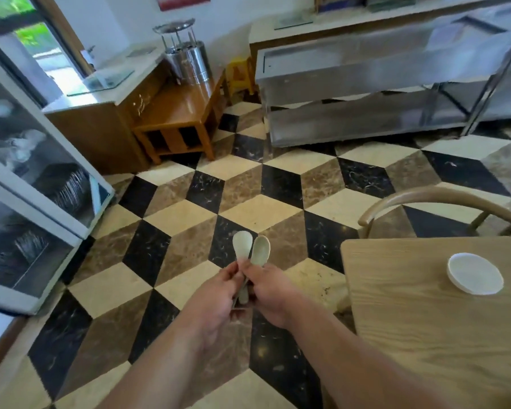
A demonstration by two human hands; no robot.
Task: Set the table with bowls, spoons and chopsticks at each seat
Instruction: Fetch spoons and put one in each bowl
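Two pale spoons (260, 250) are pinched by their handles between the left hand (219, 293) and right hand (270, 293) above the tiled floor (248, 178), left of the bench (410, 335) bearing a white bowl (475, 277); the spoon step seems underway, next needing one laid beside that bowl

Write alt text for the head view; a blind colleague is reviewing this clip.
A person's left hand and right hand pinch two pale spoons together over a checkered floor. To the right, a wooden table holds stacked white bowls, with a curved chair behind it.
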